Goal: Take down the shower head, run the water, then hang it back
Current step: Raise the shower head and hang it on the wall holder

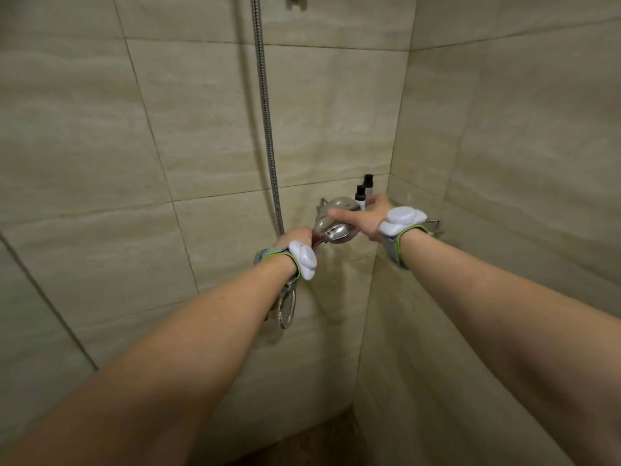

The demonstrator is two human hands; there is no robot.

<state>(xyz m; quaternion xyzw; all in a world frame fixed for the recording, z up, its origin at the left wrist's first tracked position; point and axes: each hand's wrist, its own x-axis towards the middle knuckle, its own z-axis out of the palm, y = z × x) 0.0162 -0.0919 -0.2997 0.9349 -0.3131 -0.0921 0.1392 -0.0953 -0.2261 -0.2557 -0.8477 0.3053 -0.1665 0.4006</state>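
Observation:
My left hand (pixel 295 238) is closed around the handle of the chrome shower head (pixel 337 232), which it holds low near the corner with the round face tilted down and toward me. My right hand (pixel 368 218) hovers just right of the head with fingers spread and the thumb lying across a rounded chrome part (pixel 341 204) right behind it; I cannot tell whether that part is the tap. The metal hose (pixel 265 122) hangs down the wall and loops (pixel 287 311) under my left wrist. The wall holder (pixel 297 1) at the top edge is empty. No water stream shows.
Two small black-capped bottles (pixel 364 191) stand on a wire corner rack (pixel 435 227) behind my right hand. Beige tiled walls meet in a corner (pixel 386 196) on the right. A dark floor (pixel 322 442) lies below. Both wrists wear white sensor bands.

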